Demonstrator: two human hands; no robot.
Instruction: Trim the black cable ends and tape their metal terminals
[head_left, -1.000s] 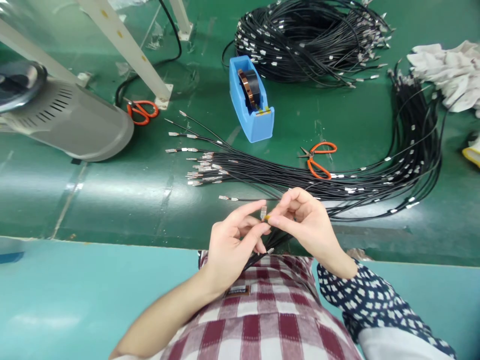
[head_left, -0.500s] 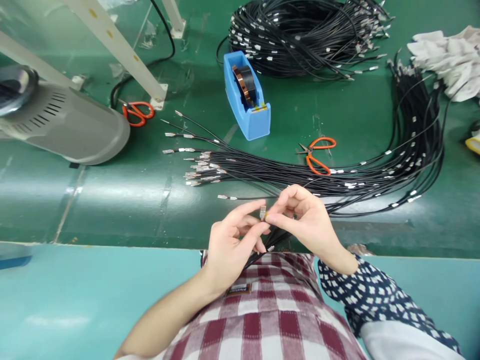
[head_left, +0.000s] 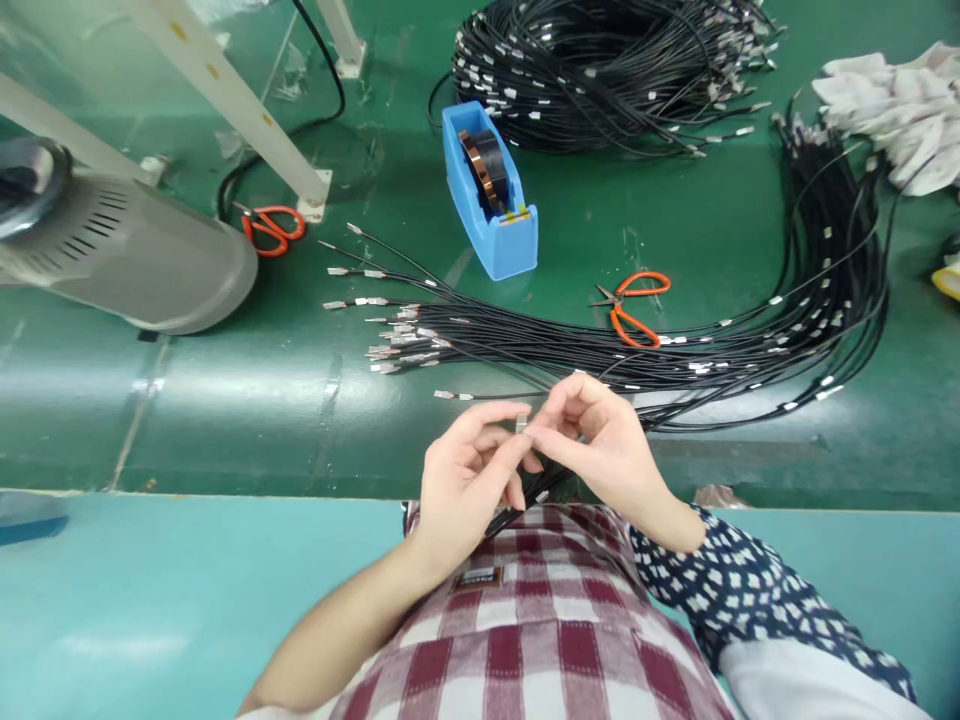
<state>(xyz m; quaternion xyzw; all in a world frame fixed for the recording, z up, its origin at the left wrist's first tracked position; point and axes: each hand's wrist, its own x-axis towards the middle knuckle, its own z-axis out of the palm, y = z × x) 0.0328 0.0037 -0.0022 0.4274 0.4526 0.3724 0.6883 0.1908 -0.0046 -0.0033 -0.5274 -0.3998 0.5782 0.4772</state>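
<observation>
Just over the table's front edge, my left hand (head_left: 469, 470) pinches a small silvery metal connector (head_left: 521, 423) between thumb and forefinger. From the right, the thumb and forefinger of my right hand (head_left: 596, 440) press together against the connector's side. The amber tape seen at those fingertips a moment ago is now mostly hidden. Black cables (head_left: 551, 480) run beneath both hands towards the lap. Behind them a bundle of black cables (head_left: 525, 345) with metal ends and white labels lies across the table.
A blue tape dispenser (head_left: 514, 245) with amber tape stands beyond the bundle. Orange-handled snips (head_left: 637, 283) rest by the cables, and another orange-handled pair (head_left: 271, 235) lies near a grey machine (head_left: 172, 250). At the back are a cable coil (head_left: 525, 90) and white gloves (head_left: 892, 115).
My right fingers have moved slightly left, closing against the connector and covering the amber bit. My left hand keeps its pinch almost in place.
</observation>
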